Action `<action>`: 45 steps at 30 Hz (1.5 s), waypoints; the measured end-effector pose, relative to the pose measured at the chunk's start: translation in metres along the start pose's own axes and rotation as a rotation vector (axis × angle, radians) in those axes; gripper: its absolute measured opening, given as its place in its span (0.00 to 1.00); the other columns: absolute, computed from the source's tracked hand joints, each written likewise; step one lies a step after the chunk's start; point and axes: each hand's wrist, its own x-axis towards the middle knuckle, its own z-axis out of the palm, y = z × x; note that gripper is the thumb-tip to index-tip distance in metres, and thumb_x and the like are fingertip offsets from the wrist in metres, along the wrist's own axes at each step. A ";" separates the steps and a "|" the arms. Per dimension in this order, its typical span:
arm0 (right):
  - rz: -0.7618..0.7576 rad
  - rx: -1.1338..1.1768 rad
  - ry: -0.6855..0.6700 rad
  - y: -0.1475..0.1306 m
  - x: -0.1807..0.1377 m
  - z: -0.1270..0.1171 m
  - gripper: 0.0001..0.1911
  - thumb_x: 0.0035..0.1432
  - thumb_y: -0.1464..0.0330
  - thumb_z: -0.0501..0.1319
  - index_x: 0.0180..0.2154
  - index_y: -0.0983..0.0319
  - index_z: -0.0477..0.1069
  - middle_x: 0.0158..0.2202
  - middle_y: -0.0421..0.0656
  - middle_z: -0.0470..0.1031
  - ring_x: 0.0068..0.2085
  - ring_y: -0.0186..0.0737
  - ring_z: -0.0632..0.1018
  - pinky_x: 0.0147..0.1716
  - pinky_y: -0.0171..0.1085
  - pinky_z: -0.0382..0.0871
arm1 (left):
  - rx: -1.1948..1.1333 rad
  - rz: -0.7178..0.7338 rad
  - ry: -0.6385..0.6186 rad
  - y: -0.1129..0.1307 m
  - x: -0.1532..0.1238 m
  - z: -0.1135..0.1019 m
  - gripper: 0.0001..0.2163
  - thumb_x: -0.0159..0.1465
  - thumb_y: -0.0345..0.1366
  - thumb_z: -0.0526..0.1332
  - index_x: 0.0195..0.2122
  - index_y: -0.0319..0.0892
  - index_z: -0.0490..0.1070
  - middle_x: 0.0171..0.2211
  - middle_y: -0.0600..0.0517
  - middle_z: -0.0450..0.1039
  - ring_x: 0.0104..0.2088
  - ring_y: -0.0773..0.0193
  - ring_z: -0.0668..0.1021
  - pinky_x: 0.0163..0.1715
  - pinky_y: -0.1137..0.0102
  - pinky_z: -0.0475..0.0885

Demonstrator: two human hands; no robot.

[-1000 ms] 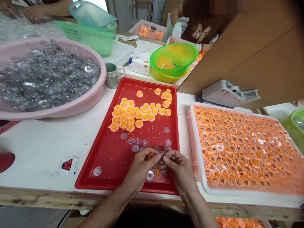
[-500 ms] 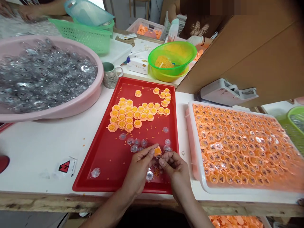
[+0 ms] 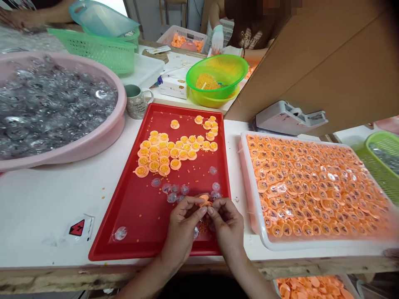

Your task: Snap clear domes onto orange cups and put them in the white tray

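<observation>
Both hands have drawn closer together since the earlier frame, and the whole view has swung a little, so the tables sit further left in the picture. The left hand (image 3: pixel 183 226) is curled nearly shut, its thumb and fingers pinching an orange disc (image 3: pixel 204 200). The right hand (image 3: pixel 227 226) is also curled, its fingertips (image 3: pixel 212 210) closed against the disc's near edge. Whether a clear piece is also held between them is hidden.

Both hands hover over the near end of a red tray (image 3: pixel 124 220), above a small heap of orange beads (image 3: pixel 204 227). Clear plastic domes (image 3: pixel 171 197) lie just beyond the fingers, and a single dome (image 3: pixel 120 233) sits near the tray's left corner. Further up the tray, orange discs filled with yellow-orange beads (image 3: pixel 162 151) form a loose cluster.

To the left, a pink basin (image 3: pixel 122 104) is heaped with clear domes, with a ceramic mug (image 3: pixel 136 101) beside it. To the right, a white tray (image 3: pixel 249 195) holds rows of orange discs, many capped with clear domes. At the far end, a green bowl (image 3: pixel 217 70) stands near a co-worker's gloved hand (image 3: pixel 217 39).
</observation>
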 end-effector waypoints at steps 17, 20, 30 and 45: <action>-0.494 -0.285 -0.067 -0.017 -0.003 -0.012 0.07 0.60 0.76 0.59 0.38 0.59 0.72 0.33 0.40 0.74 0.34 0.35 0.76 0.34 0.33 0.70 | 0.331 0.242 -0.269 0.020 0.000 -0.007 0.09 0.60 0.30 0.63 0.43 0.42 0.70 0.45 0.48 0.78 0.43 0.63 0.80 0.45 0.70 0.75; -0.559 -0.313 -0.065 -0.021 -0.002 -0.014 0.09 0.59 0.79 0.59 0.37 0.59 0.73 0.33 0.39 0.76 0.35 0.35 0.77 0.36 0.33 0.71 | 0.450 0.273 -0.256 0.021 0.001 -0.007 0.10 0.61 0.30 0.63 0.45 0.42 0.73 0.43 0.48 0.79 0.42 0.64 0.80 0.43 0.72 0.75; -0.551 -0.289 -0.071 -0.016 -0.007 -0.012 0.13 0.59 0.81 0.58 0.38 0.58 0.74 0.33 0.39 0.77 0.33 0.33 0.78 0.34 0.31 0.72 | 0.385 0.277 -0.128 0.014 -0.005 -0.004 0.08 0.58 0.29 0.65 0.40 0.41 0.74 0.42 0.49 0.79 0.42 0.64 0.80 0.43 0.73 0.76; -0.631 -0.439 -0.151 -0.011 0.001 -0.020 0.11 0.61 0.80 0.56 0.38 0.59 0.70 0.33 0.40 0.74 0.33 0.34 0.75 0.33 0.32 0.68 | 0.538 0.464 -0.232 0.018 0.003 -0.007 0.11 0.59 0.26 0.64 0.40 0.46 0.77 0.41 0.53 0.80 0.42 0.66 0.80 0.43 0.76 0.75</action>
